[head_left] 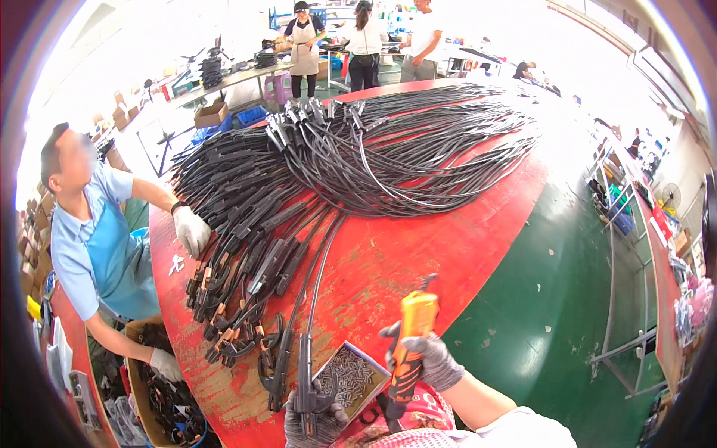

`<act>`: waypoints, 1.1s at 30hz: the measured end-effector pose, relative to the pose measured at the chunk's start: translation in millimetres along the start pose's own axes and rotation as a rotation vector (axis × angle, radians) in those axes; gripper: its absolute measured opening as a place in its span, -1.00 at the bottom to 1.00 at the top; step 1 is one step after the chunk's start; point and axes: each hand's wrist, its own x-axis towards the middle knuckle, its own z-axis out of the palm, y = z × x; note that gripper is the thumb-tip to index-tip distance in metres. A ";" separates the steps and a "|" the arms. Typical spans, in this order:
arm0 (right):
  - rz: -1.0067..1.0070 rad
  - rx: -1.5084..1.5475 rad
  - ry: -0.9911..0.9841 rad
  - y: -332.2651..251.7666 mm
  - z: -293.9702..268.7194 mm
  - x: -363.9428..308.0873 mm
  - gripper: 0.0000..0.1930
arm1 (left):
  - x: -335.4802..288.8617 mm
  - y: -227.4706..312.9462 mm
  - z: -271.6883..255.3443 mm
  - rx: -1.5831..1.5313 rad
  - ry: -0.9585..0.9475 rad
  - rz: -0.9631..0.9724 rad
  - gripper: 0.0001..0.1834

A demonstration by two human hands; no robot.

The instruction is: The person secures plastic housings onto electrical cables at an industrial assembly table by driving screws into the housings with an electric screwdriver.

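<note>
My right hand, in a grey glove, grips an orange and black electric screwdriver held upright above the near edge of the red table. My left hand, also gloved, holds a black electrode clamp whose cable runs away across the table. Between my hands sits a small open box of screws.
Large piles of black cables with clamps cover the table's far and left parts. A co-worker in a blue apron stands at the left, one gloved hand on the clamps, the other in a box of parts. Green floor lies right.
</note>
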 end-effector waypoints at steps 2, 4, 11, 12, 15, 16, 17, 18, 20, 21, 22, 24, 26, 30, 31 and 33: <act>-0.213 0.030 0.034 -6.7 10.6 -4.1 -0.56 | -4.1 4.5 5.5 -0.168 -0.034 -0.055 -0.48; -0.386 0.056 0.055 -6.6 12.5 -3.9 -0.54 | 6.0 36.9 -14.9 0.405 0.271 0.128 -0.51; -0.580 0.016 -0.158 -0.2 22.4 -18.1 -0.54 | -17.5 6.0 -8.0 2.835 0.132 0.640 -0.56; -0.609 -0.022 -0.169 0.6 23.9 -18.6 -0.53 | -18.5 2.4 -7.5 2.941 0.155 0.663 -0.67; -0.682 -0.142 -0.071 5.3 35.4 -14.7 -0.56 | -16.8 -13.3 -10.2 3.325 0.255 1.101 -0.68; -0.724 -0.167 -0.065 6.5 38.1 -10.2 -0.57 | -16.3 -15.1 -12.1 3.441 0.239 1.254 -0.61; -0.751 -0.198 -0.054 9.7 38.5 -8.5 -0.57 | -12.5 -14.7 -18.0 3.482 0.283 1.363 -0.53; -0.785 -0.262 -0.053 8.5 36.5 -11.1 -0.57 | -13.2 -16.7 -14.4 3.488 0.251 1.418 -0.50; -0.843 -0.358 -0.057 3.8 30.9 -15.7 -0.56 | -9.8 -16.4 -12.4 3.510 0.245 1.385 -0.53; -0.882 -0.390 -0.063 3.2 29.8 -15.8 -0.56 | -9.8 -18.2 -7.5 3.433 0.191 1.461 -0.51; -0.896 -0.382 -0.070 2.9 29.4 -14.3 -0.56 | -5.9 -19.8 -7.7 3.446 0.293 1.413 -0.50; -0.878 -0.381 -0.060 9.5 25.4 -10.4 -0.58 | -2.3 -14.2 -13.5 3.461 0.049 1.530 -0.58; -0.861 -0.375 -0.046 17.7 21.1 -7.4 -0.58 | -4.2 -14.9 -11.2 3.464 0.017 1.514 -0.59; -0.824 -0.409 -0.054 26.3 14.5 -4.2 -0.56 | -8.8 -15.0 -8.8 3.452 0.020 1.561 -0.55; -0.821 -0.419 -0.066 27.9 12.9 -2.7 -0.56 | -8.5 -14.5 -9.0 3.465 0.022 1.573 -0.55; -0.782 -0.420 -0.081 29.2 9.5 -2.7 -0.56 | -9.3 -12.5 -9.3 3.470 0.015 1.560 -0.55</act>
